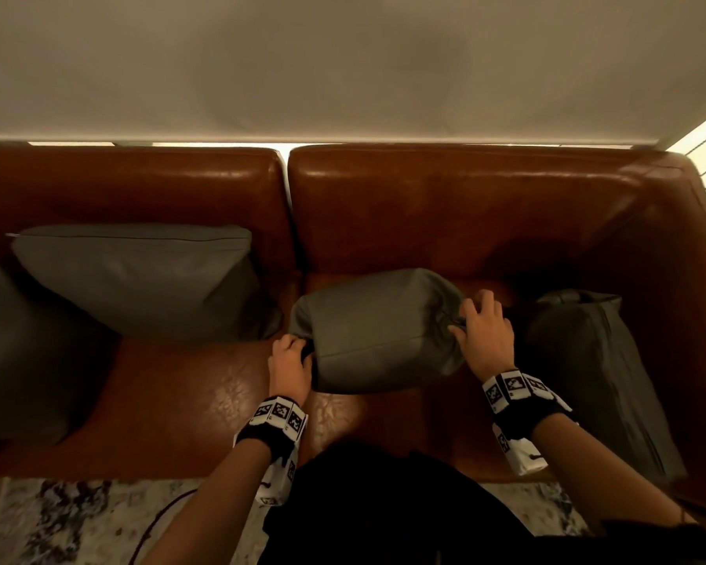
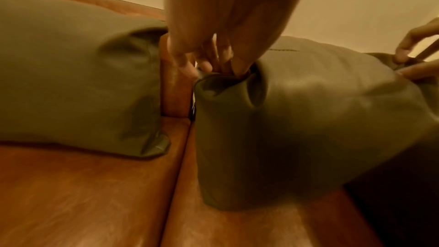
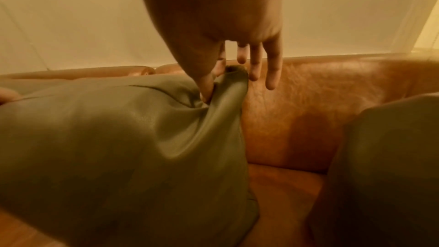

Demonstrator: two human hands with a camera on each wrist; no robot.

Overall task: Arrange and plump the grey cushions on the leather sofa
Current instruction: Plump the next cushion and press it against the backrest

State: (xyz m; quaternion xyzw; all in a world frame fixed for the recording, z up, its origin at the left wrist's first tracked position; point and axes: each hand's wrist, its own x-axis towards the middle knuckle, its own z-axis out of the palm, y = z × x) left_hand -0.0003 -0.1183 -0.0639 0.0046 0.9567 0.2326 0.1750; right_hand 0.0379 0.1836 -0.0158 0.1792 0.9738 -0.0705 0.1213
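Left hand [image 1: 289, 362] pinched one corner of the grey cushion [image 1: 378, 330], right hand [image 1: 485, 334] pinched the opposite corner, on the leather sofa [image 1: 188, 401]

Far-left grey cushion [image 1: 13, 340]: cut by head-view frame edge, only one side visible. Right-hand cushion [image 1: 604, 381]: in deep shadow, shape unclear. Held cushion [image 1: 380, 332]: its right corner hidden under the right hand [image 1: 486, 336]. Left wrist view motion-blurred; left hand [image 2: 213, 31] fingertips buried in a fold.

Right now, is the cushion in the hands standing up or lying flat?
Standing up: the held cushion stands on its lower edge on the sofa, with the left hand and right hand each pinching a top corner.
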